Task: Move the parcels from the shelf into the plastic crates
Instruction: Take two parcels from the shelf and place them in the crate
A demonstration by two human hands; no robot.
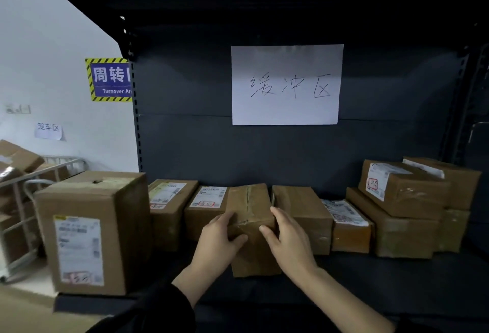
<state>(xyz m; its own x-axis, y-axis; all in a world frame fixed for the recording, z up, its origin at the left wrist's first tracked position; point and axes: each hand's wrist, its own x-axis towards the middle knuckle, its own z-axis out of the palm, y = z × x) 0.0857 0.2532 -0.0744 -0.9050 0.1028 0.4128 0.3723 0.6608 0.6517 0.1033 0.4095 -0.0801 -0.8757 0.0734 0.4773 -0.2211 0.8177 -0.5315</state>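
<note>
A brown taped cardboard parcel [251, 200] stands in the middle of the dark shelf [370, 279], slightly forward of its neighbours. My left hand [219, 240] clasps its left front corner and my right hand [288, 237] clasps its right side. To its left sit a labelled parcel [206, 208], another labelled one [169, 205] and a large tall box [90, 229]. To its right stand a plain parcel [304, 213], a small labelled parcel [349, 226] and a stack of several boxes [404, 200]. No plastic crate is in view.
A white paper sign [285, 83] hangs on the shelf's back panel. A metal cage cart [23, 200] holding boxes stands at the far left by the white wall, under a blue and yellow sign [111, 79]. The shelf upright [136, 134] rises behind the tall box.
</note>
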